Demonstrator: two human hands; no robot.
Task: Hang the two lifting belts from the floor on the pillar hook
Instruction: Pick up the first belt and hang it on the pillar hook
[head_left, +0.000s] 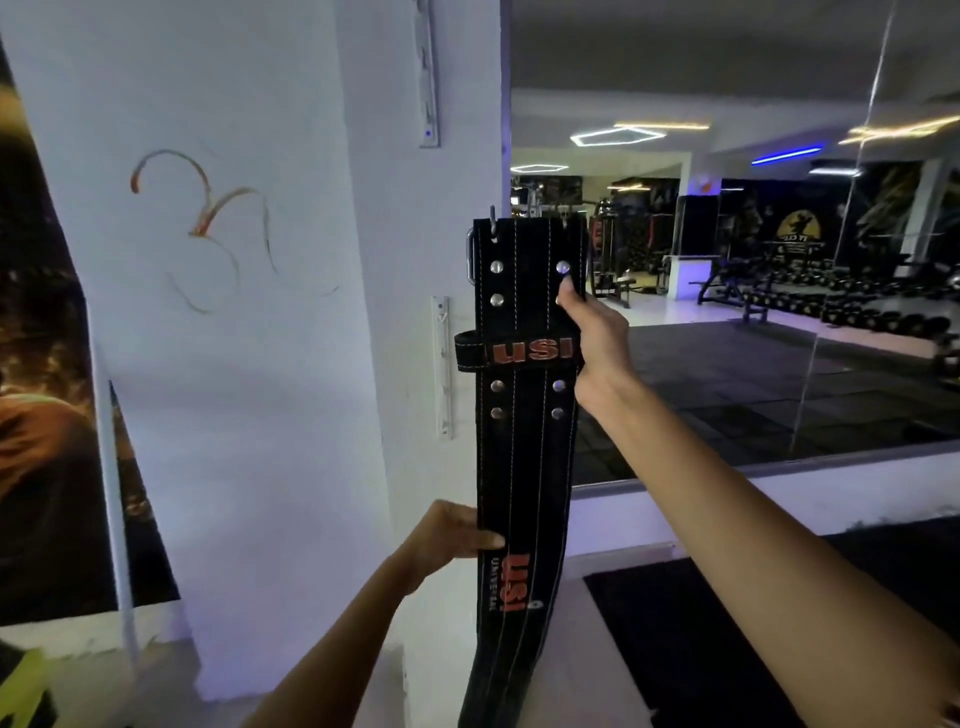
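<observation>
A black lifting belt (524, 441) with orange "USI" lettering, white stitching and metal rivets hangs upright in front of the white pillar's (291, 364) right corner. Its buckle end is at the top, with metal prongs and a buckle frame showing. My right hand (592, 343) grips the belt's right edge near the loop. My left hand (452, 535) holds its left edge lower down. A white hook rail (442, 366) is fixed to the pillar just left of the belt. Only one belt is in view; whether its top rests on a hook I cannot tell.
A second rail (428, 78) sits higher on the pillar. A large wall mirror (753, 260) to the right reflects gym benches and dumbbell racks. A dark poster (47, 389) covers the wall at left. A black floor mat (701, 649) lies at lower right.
</observation>
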